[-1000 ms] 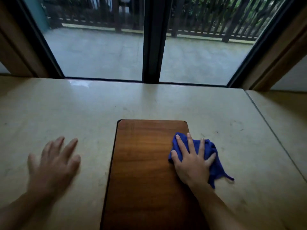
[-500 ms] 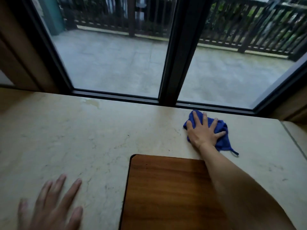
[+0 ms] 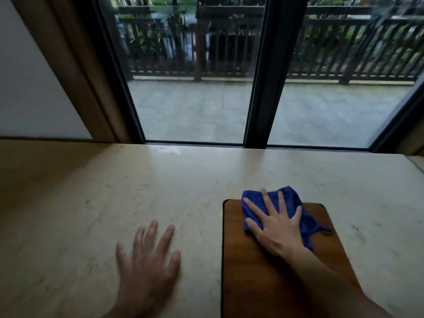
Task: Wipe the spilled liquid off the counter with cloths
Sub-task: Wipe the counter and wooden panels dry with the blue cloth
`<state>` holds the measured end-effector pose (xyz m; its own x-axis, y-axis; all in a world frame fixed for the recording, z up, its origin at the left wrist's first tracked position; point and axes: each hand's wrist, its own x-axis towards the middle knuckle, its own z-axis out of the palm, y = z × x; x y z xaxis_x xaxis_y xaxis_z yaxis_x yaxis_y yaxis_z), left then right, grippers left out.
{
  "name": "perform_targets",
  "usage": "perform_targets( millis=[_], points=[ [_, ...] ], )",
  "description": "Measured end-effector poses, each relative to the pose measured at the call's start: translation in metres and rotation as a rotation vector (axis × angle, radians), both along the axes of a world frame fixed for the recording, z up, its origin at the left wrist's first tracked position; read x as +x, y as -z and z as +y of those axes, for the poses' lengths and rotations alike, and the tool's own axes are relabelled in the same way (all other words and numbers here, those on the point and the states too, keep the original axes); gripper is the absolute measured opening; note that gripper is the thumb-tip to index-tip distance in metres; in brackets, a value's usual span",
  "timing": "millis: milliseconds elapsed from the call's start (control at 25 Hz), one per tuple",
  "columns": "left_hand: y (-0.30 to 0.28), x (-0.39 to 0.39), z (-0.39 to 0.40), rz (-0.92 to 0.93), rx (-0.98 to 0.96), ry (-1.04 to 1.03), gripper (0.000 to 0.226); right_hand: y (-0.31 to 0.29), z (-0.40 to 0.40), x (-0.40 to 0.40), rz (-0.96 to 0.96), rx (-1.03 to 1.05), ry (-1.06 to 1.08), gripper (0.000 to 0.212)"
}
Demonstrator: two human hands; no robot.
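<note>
A crumpled blue cloth (image 3: 291, 203) lies across the far edge of a brown wooden board (image 3: 263, 278) on the pale stone counter (image 3: 91, 203). My right hand (image 3: 275, 228) presses flat on the cloth with fingers spread. My left hand (image 3: 146, 265) rests flat on the bare counter left of the board, fingers apart, holding nothing. A small wet patch of spilled liquid (image 3: 169, 151) glistens at the counter's far edge by the window frame.
A large window with a dark centre post (image 3: 259, 88) rises straight behind the counter. A wooden frame and white wall (image 3: 27, 76) stand at the far left. A seam in the counter (image 3: 415, 164) shows at the far right.
My right hand drew the blue cloth back from near the window onto the board's far edge. My left hand stays flat on the counter. The view shifted left.
</note>
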<state>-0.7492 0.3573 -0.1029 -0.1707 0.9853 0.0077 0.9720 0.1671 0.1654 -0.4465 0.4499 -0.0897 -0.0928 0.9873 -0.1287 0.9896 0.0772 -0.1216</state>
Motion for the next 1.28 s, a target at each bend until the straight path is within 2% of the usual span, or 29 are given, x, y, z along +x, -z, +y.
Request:
perform_targets(
  millis=[160,280,440,520,600,680,720,760,800,880,960,1120,1280],
  points=[
    [-0.009,-0.008,-0.007,-0.114,-0.093,0.114,0.068,-0.009,-0.168,-0.014,-0.073,-0.059,0.127,0.057],
    [-0.007,-0.035,-0.031,-0.055,-0.098,0.301,0.068,-0.004,-0.297,-0.03,-0.092,-0.08,0.294,0.059],
    [-0.018,-0.085,-0.057,0.036,-0.084,0.467,0.07,-0.014,-0.395,-0.071,-0.136,-0.291,0.579,0.067],
    [-0.022,-0.11,-0.057,0.028,-0.115,0.458,0.068,-0.006,-0.425,-0.101,-0.116,-0.252,0.58,0.071],
    [-0.019,-0.128,-0.053,0.015,-0.114,0.44,0.062,-0.002,-0.446,-0.121,-0.075,-0.154,0.45,0.076],
    [-0.017,-0.143,-0.043,0.007,-0.066,0.425,0.063,0.011,-0.454,-0.131,-0.223,-0.158,0.256,0.103],
    [-0.018,-0.15,-0.036,-0.004,-0.051,0.407,0.064,0.019,-0.454,-0.135,-0.272,-0.149,0.227,0.122],
    [-0.018,-0.158,-0.027,-0.01,-0.044,0.375,0.064,0.021,-0.446,-0.138,-0.293,-0.124,0.173,0.13],
    [-0.016,-0.165,-0.018,-0.006,-0.056,0.333,0.062,0.013,-0.43,-0.143,-0.315,-0.098,0.107,0.122],
    [-0.01,-0.175,-0.002,0.019,-0.099,0.251,0.061,0.01,-0.385,-0.145,-0.192,-0.044,0.026,0.088],
    [-0.004,-0.179,0.005,0.029,-0.107,0.223,0.064,0.01,-0.328,-0.143,-0.073,-0.032,0.09,0.071],
    [-0.003,-0.177,0.003,0.04,-0.105,0.19,0.068,0.01,-0.164,-0.125,-0.07,0.068,0.129,0.061],
    [-0.002,-0.177,0.005,0.082,-0.107,0.176,0.065,0.007,0.004,-0.113,0.004,-0.016,0.285,0.06]
  ],
)
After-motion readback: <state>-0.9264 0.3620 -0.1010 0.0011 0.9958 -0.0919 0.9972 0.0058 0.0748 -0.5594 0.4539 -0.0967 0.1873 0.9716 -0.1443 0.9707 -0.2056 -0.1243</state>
